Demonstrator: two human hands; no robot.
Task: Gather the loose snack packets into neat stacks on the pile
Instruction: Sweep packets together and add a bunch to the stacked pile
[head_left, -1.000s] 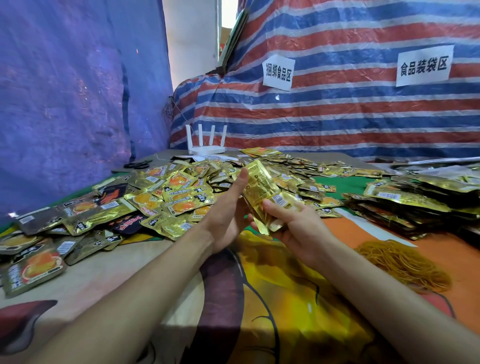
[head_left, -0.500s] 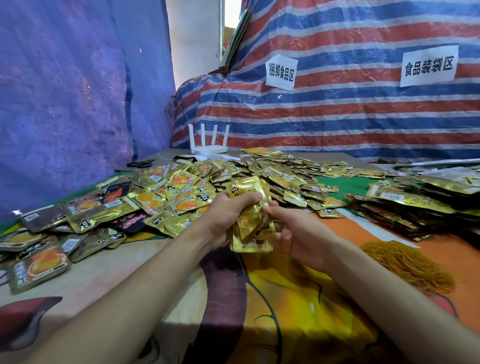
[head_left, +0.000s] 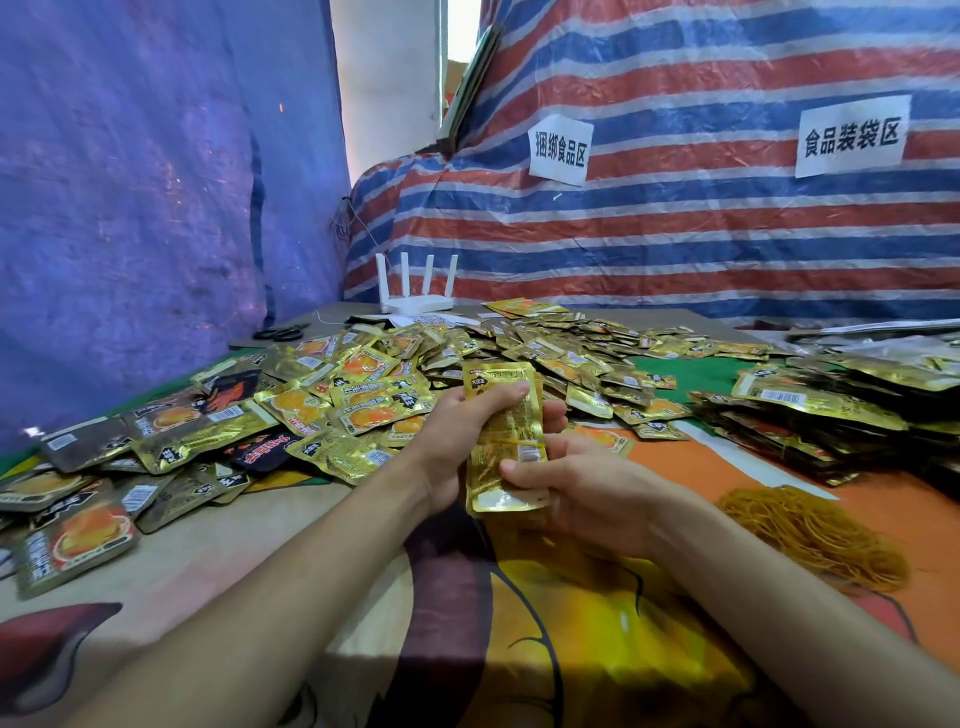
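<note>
A small stack of gold snack packets (head_left: 506, 441) stands upright above the table's middle, a thin band across it. My left hand (head_left: 457, 431) grips its upper part, fingers curled over the top edge. Its lower part sits in my right hand (head_left: 582, 488), thumb pressed on the front. Behind them a wide spread of loose gold packets (head_left: 363, 384) covers the table. Bundled stacks of packets (head_left: 831, 410) lie piled at the right.
A heap of tan rubber bands (head_left: 810, 535) lies right of my right forearm. A white router (head_left: 415, 301) and black scissors (head_left: 283, 332) sit at the back. Blue and striped tarps wall the table. The printed cloth (head_left: 571, 649) under my arms is bare.
The packet stack turned from tilted to upright and squared up. My left hand moved from its side to gripping its top, and my right hand shifted lower on it.
</note>
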